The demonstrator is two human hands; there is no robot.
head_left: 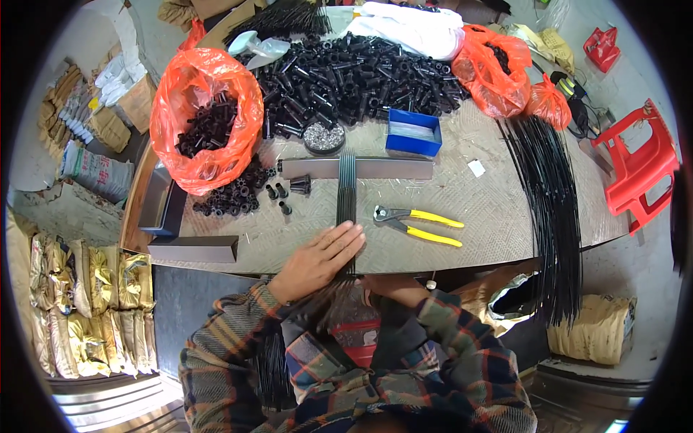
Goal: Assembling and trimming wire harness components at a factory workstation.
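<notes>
My left hand [323, 260] lies flat, fingers stretched out, on top of a row of thin dark rods [346, 198] near the table's front edge. The rods' far ends rest across a long grey-brown channel bar [404, 169]. My right hand [395, 289] is just below the table edge, near the rods' near ends; its fingers are mostly hidden. To the right of the rods are end-cutting pliers [422, 224] with yellow handles. Left of them stand a few small black sleeves [282, 190]. A round black dish of small shiny pieces [323, 137] sits beyond the bar.
A heap of black tubular parts [361, 79] covers the table's back. Red plastic bags [209, 65] [491, 86] flank it. A blue box [413, 132] stands in front. Another bundle of black rods [545, 216] hangs over the right edge, near a red stool [639, 166].
</notes>
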